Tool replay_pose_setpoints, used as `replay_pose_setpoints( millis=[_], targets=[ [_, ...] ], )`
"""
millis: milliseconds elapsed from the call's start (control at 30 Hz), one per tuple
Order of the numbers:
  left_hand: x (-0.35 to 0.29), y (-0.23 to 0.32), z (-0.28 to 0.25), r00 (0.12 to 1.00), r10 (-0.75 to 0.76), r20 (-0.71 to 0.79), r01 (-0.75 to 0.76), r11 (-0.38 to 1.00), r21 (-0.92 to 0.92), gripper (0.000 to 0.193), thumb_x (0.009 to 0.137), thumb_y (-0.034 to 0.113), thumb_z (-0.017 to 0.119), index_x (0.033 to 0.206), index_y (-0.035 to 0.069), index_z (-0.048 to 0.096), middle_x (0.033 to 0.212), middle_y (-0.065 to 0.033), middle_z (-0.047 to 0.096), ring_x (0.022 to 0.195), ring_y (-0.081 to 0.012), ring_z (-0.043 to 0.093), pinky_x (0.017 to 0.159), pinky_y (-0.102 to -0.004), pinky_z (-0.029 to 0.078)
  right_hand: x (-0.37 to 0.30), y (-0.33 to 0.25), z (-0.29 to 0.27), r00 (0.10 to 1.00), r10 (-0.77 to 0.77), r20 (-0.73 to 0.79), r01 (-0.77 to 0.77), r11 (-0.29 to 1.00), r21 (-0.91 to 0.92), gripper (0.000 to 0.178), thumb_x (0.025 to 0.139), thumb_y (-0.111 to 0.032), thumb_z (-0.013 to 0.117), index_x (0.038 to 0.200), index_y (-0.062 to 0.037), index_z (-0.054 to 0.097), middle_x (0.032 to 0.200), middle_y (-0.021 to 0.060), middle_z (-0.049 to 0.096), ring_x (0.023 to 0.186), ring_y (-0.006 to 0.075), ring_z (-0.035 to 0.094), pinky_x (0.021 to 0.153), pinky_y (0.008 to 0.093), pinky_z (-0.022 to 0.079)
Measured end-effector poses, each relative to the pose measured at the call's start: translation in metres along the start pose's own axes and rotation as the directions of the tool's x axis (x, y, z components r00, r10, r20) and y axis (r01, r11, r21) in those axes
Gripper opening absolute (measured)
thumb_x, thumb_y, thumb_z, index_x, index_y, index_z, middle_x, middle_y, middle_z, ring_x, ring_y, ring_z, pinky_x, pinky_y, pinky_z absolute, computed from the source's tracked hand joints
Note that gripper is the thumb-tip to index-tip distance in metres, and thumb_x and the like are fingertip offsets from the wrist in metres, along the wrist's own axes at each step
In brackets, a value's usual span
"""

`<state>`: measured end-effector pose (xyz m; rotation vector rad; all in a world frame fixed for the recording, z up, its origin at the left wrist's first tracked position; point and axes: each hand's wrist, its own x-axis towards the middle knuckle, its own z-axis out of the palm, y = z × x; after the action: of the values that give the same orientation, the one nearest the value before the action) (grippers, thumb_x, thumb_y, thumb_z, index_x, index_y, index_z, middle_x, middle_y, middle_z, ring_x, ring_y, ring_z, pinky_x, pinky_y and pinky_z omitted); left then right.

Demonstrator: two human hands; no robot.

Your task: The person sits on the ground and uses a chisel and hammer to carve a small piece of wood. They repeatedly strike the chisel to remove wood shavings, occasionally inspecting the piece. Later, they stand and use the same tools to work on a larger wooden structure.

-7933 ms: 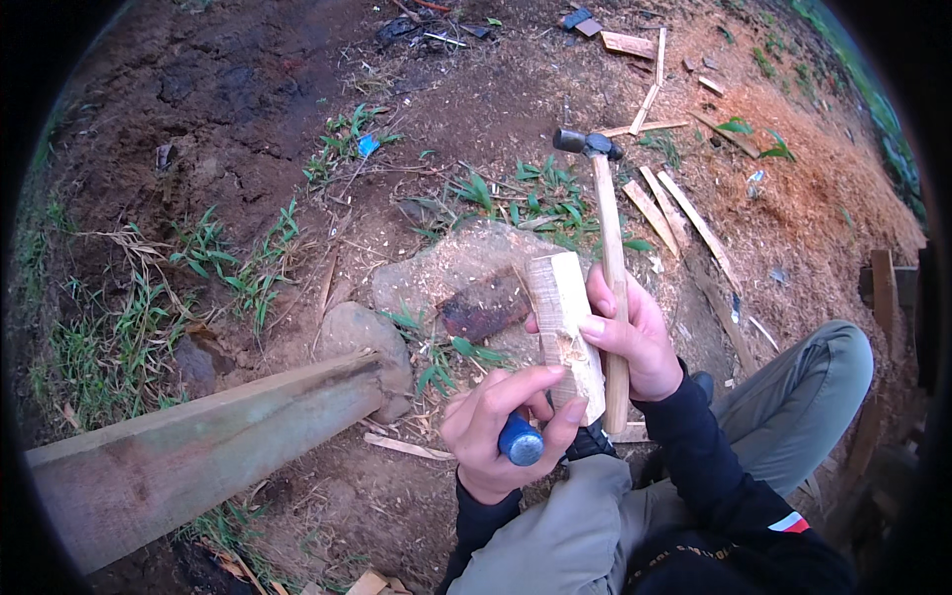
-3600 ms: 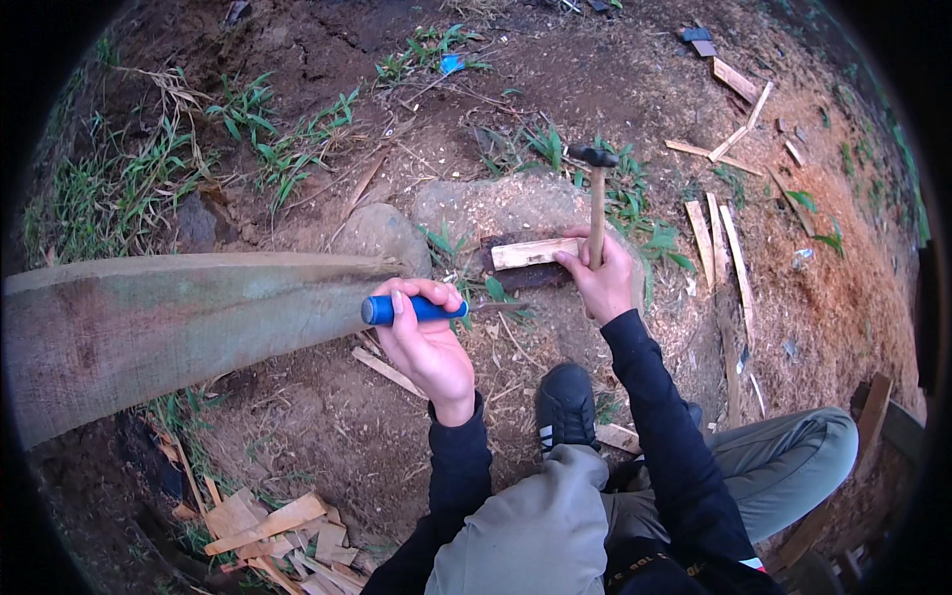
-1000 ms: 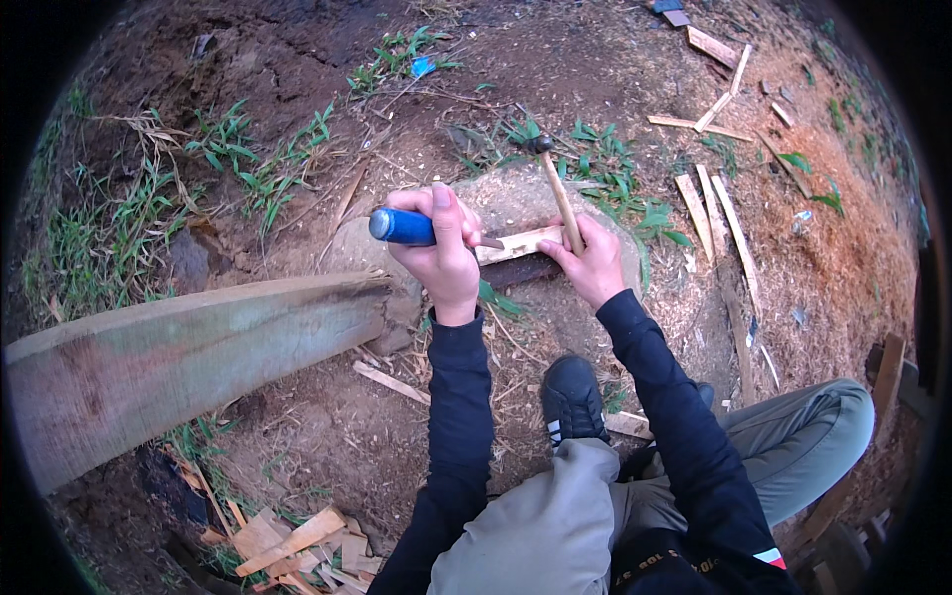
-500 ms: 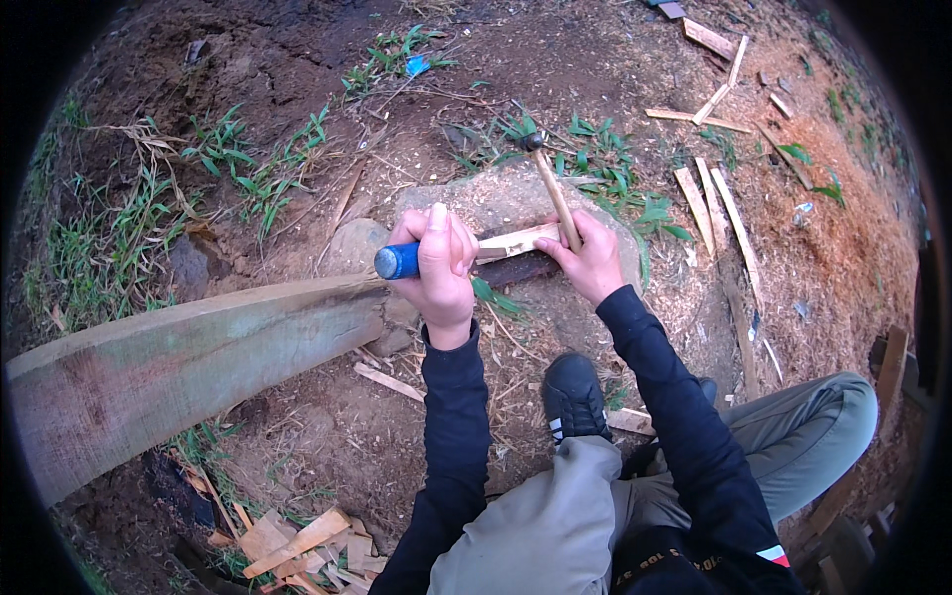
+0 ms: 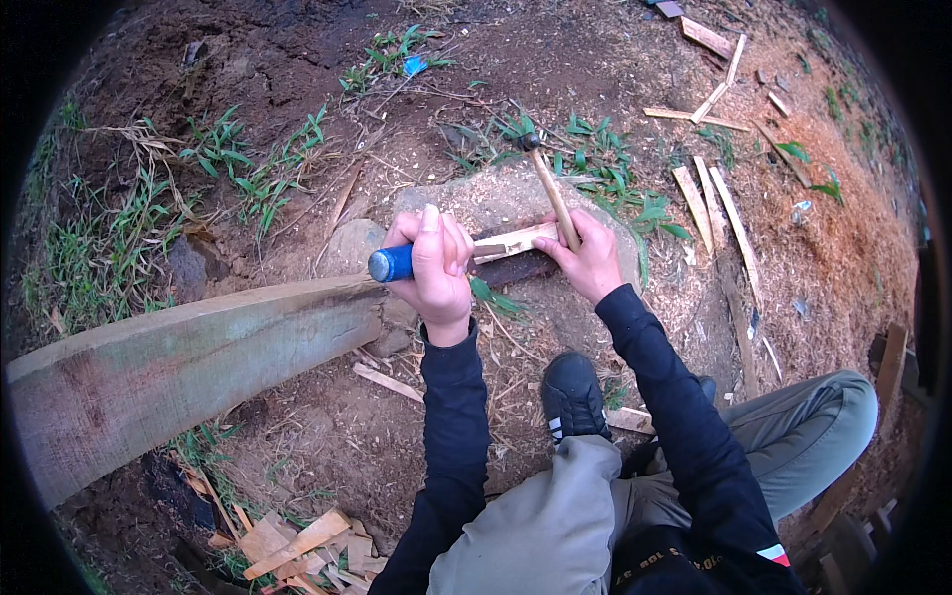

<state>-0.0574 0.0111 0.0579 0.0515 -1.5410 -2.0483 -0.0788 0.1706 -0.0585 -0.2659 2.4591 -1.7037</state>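
Observation:
My left hand (image 5: 433,263) is wrapped around the blue handle of a chisel (image 5: 393,264), thumb laid up along it. The chisel's flat blade (image 5: 490,251) points right and lies against a small pale wood piece (image 5: 526,238). My right hand (image 5: 587,253) pinches the far end of that piece between thumb and fingers. The same hand also keeps hold of a hammer, whose wooden handle (image 5: 552,193) slants up to a dark head (image 5: 529,142). Beneath the wood piece lies a dark, rough length of wood or metal (image 5: 516,268), partly covered by my hands.
A flat stone (image 5: 466,201) lies under the work. From the left a thick timber beam (image 5: 198,342) reaches close to my left hand. Wood offcuts (image 5: 307,545) are heaped at lower left, and thin strips (image 5: 734,233) lie to the right. My shoe (image 5: 573,397) is just below.
My left hand and the chisel have shifted slightly left, showing a bit more of the blade. My right hand, the hammer and the wood piece stay nearly still.

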Motion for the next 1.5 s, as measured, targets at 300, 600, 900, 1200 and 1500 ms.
replay_pose_setpoints(
  millis=[300,600,900,1200,1500],
  targets=[
    [0.001,-0.001,-0.001,1.0,-0.001,-0.005,0.001,1.0,-0.005,0.034,0.098,0.013,0.047,0.067,0.013,0.033,0.047,0.0046,0.028,0.038,-0.0057,0.023,0.039,-0.0242,0.022,0.0,0.004,0.001,1.0,-0.002,-0.007,0.002,1.0,-0.006,0.036,0.076,-0.021,0.081,0.077,0.0012,0.053,0.07,0.0114,0.049,0.06,0.0275,0.05,0.058,0.0395,0.042],
    [0.006,-0.001,-0.003,1.0,-0.002,0.0,0.002,0.999,-0.043,0.035,0.097,0.013,0.044,0.065,0.014,0.032,0.047,0.004,0.028,0.038,-0.006,0.023,0.038,-0.0241,0.021,0.0,0.003,-0.001,1.0,-0.029,-0.009,0.028,0.999,-0.024,0.037,0.077,-0.022,0.081,0.077,0.0011,0.052,0.07,0.0123,0.05,0.061,0.0289,0.051,0.058,0.04,0.042],
    [0.008,-0.005,-0.008,0.999,0.043,-0.002,-0.043,0.996,-0.075,0.035,0.098,0.013,0.042,0.064,0.013,0.032,0.048,0.0036,0.029,0.038,-0.0061,0.023,0.038,-0.0242,0.02,0.0,0.003,-0.001,1.0,-0.03,-0.006,0.03,1.0,-0.01,0.037,0.077,-0.023,0.081,0.078,0.0012,0.053,0.07,0.0127,0.05,0.061,0.0293,0.051,0.059,0.0407,0.042],
    [0.006,-0.008,-0.01,0.999,0.034,0.002,-0.034,0.996,-0.081,0.037,0.099,0.016,0.042,0.064,0.013,0.032,0.048,0.0034,0.029,0.039,-0.0065,0.024,0.039,-0.0244,0.021,0.0,0.003,-0.001,1.0,-0.007,0.004,0.007,1.0,-0.011,0.039,0.076,-0.023,0.081,0.076,0.0013,0.051,0.07,0.0127,0.049,0.062,0.0294,0.051,0.059,0.0409,0.042],
    [0.007,-0.006,-0.01,1.0,0.011,-0.028,-0.013,0.997,-0.072,0.04,0.1,0.019,0.042,0.062,0.014,0.031,0.048,0.0035,0.029,0.039,-0.007,0.024,0.039,-0.0247,0.021,0.001,0.002,-0.002,1.0,-0.016,0.009,0.017,0.999,-0.042,0.039,0.076,-0.024,0.081,0.077,0.0018,0.052,0.072,0.0146,0.051,0.064,0.0317,0.053,0.061,0.0422,0.043]
  ],
)
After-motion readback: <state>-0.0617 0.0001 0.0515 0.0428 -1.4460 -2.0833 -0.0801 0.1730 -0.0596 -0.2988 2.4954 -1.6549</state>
